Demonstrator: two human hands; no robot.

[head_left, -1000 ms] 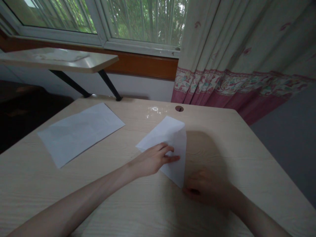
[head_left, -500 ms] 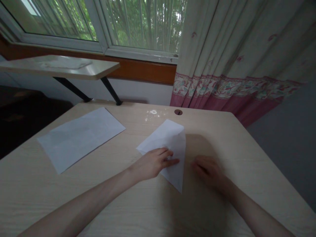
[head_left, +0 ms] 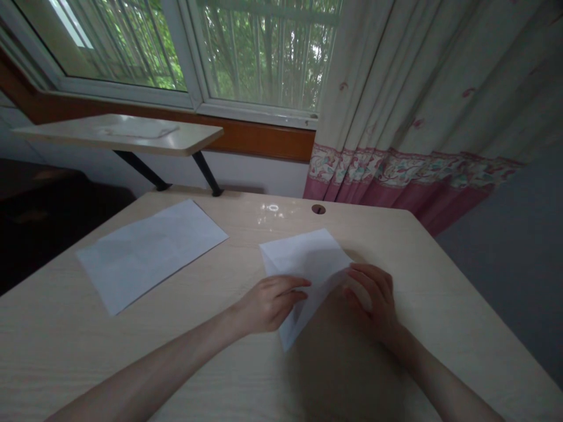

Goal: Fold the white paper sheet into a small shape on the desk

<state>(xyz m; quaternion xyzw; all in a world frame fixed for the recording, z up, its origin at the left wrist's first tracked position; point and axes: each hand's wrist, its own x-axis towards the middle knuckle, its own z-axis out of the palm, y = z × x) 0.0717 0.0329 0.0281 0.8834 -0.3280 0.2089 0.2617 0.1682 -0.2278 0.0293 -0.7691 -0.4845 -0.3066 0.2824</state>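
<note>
A white sheet of paper point(head_left: 316, 252), folded into a pointed shape with creased flaps, lies on the desk in front of me. Across its left side rests my left hand point(head_left: 270, 302), index finger and thumb stretched out on top and apart, with paper showing between them. At the sheet's right corner is my right hand point(head_left: 373, 296). Its bent fingertips touch that corner, while the thumb stays separate below, so the hand is partly open. Part of the paper's left edge is hidden under my left hand.
Another white paper point(head_left: 153, 255) lies flat on the left of the wooden desk point(head_left: 211, 375). A raised shelf point(head_left: 132, 138) on black supports stands at the back left. Near the back edge is a round cable hole point(head_left: 318, 209); a curtain point(head_left: 396, 170) hangs behind.
The folded paper has turned, so its lower point now lies further left. My right hand has opened from a loose fist and its fingertips have come to the paper's right corner.
</note>
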